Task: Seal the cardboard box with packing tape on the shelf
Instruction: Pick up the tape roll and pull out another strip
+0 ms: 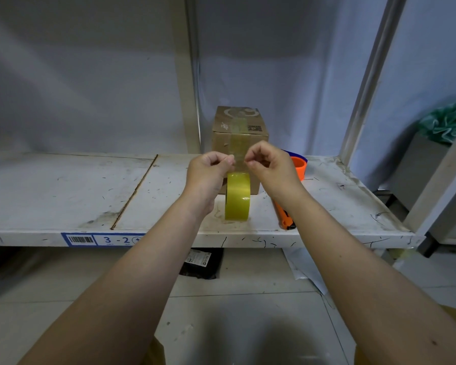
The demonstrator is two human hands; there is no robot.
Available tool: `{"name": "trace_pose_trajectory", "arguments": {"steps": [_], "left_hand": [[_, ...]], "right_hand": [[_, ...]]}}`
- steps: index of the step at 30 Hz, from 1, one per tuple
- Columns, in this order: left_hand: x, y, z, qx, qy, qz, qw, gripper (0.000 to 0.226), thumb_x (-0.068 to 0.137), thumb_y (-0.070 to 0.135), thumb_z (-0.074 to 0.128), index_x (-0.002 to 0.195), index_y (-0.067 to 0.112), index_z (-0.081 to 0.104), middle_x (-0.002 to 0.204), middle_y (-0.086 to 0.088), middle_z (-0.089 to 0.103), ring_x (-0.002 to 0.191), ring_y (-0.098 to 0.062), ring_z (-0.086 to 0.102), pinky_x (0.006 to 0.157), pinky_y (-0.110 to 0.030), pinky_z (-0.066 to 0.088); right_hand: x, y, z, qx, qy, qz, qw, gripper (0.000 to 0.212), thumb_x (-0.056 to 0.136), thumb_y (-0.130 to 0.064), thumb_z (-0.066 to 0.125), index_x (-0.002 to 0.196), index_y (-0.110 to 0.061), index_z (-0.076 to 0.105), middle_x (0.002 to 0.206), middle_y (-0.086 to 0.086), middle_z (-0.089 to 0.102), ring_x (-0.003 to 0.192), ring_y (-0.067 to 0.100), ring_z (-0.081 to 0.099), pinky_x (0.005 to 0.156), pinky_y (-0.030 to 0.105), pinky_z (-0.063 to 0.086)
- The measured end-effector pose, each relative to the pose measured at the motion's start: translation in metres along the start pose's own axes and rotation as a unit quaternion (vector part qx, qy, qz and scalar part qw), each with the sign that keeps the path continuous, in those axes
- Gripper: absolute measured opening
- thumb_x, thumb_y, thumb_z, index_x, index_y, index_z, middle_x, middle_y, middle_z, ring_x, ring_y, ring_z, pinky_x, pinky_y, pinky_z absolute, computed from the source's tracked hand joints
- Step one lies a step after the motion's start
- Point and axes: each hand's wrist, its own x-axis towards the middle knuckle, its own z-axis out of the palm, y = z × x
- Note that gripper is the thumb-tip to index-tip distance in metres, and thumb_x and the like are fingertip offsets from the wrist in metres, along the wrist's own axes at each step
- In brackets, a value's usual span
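On the white shelf (63,185), the left hand (207,177) is pinched shut on one edge of a clear strip of tape (238,160) drawn up from the yellow tape roll (237,197), which stands on edge just below. The right hand (270,169) pinches the strip's other edge. Behind them sits the cardboard box (238,133) (tape already runs over its top and front). An orange tape dispenser (298,168) lies to the right, partly hidden.
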Motion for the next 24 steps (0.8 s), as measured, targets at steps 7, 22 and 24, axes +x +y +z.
{"name": "trace_pose_trajectory", "arguments": {"steps": [7,22,24], "left_hand": [[-0.0033,0.0054,-0.0017,0.014,-0.006,0.006,1.000,0.025,0.089,0.018,0.062,0.064,0.020,0.065,0.077,-0.001,0.066,0.081,-0.020,0.062,0.086,-0.045,0.054],[-0.0089,0.0075,0.0008,0.057,0.003,0.025,0.998,0.026,0.087,0.025,0.063,0.061,0.025,0.068,0.084,-0.004,0.070,0.096,-0.029,0.066,0.089,-0.049,0.054],[-0.0097,0.0091,0.0020,0.062,0.016,0.012,0.998,0.024,0.087,0.026,0.063,0.064,0.023,0.069,0.085,-0.004,0.071,0.094,-0.027,0.066,0.086,-0.046,0.056]], "right_hand": [[-0.0003,-0.0002,0.0020,0.009,0.004,0.028,1.000,0.020,0.088,-0.010,0.062,0.106,-0.017,0.068,0.094,-0.005,0.067,0.088,0.005,0.060,0.084,0.022,0.052],[0.0036,-0.0024,0.0042,-0.050,0.045,0.037,0.997,0.003,0.084,-0.019,0.068,0.085,-0.019,0.071,0.098,-0.005,0.057,0.093,0.013,0.055,0.081,0.023,0.046],[0.0037,-0.0002,0.0067,-0.069,0.060,0.033,0.995,0.002,0.082,-0.019,0.071,0.081,-0.022,0.070,0.099,-0.008,0.046,0.102,0.015,0.050,0.086,0.025,0.045]]}}
